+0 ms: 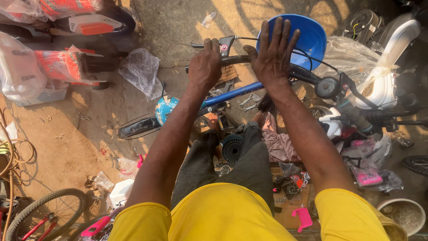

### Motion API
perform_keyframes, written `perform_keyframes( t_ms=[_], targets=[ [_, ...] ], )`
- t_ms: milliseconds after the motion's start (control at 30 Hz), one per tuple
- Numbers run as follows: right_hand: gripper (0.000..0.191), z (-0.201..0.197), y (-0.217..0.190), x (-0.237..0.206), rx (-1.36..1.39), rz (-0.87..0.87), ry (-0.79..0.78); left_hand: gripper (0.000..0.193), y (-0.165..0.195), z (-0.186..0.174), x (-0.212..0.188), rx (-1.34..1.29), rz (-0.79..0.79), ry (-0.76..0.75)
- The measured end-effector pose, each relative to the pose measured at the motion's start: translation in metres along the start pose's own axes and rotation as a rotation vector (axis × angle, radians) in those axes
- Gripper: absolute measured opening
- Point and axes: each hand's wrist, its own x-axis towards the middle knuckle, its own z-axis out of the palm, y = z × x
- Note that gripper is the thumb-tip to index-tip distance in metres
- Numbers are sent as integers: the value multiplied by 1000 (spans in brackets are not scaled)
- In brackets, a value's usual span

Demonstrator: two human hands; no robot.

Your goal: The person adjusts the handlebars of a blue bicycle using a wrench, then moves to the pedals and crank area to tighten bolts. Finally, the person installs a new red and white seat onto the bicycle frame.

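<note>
Head view, looking straight down: the left hand [205,67] is closed in a fist around the black handlebar [238,59] of a small bike, at its grip end, just beside the brake lever [214,44]. The right hand [273,56] lies on the same bar further in, palm pressed down, fingers spread and open, thumb hooked toward the bar; it grips nothing. A thin cable [285,44] runs from the lever across a blue bowl [307,35] on the ground behind the hands. The bar sits well above the ground, over the bike's blue frame tube [236,91], which slopes down to a round printed plate [166,108] and a black mudguard [138,127]. Spanners [248,101] lie on the dirt under the tube.

As a judgement, the step in hand looks like seating or aligning the handlebar: one hand steadies the end while the other bears down near the stem. A next move would call for keeping the bar square to the frame and for a tool within reach, the spanners being nearest.

Around the person: clear plastic wrap [140,71] to the left, a wrapped red part [62,64], a spoked wheel [40,214] at lower left, pink plastic pieces [304,218] by the knee, and a white ride-on toy [383,80] to the right
</note>
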Motion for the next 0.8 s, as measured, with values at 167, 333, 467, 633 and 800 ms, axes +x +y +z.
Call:
perform_keyframes(
  t_ms=[167, 333, 467, 633, 800],
  targets=[
    [56, 0, -3, 0, 134, 19, 27, 53, 4, 8, 1, -25, -47, -54],
    [18, -44, -56, -67, 699, 155, -7, 45, 1, 11, -1, -41, -1, -80],
    [24, -39, -21, -115, 655, 597, 13, 51, 2, 11, 3, 6, -31, -96],
    [34, -6, 46, -146, 507, 415, -103, 57, 5, 15, 1, 62, -20, -105],
    [25, 15, 57, -150, 645, 410, -200, 63, 1, 22, -4, 77, 34, -27]
  ],
)
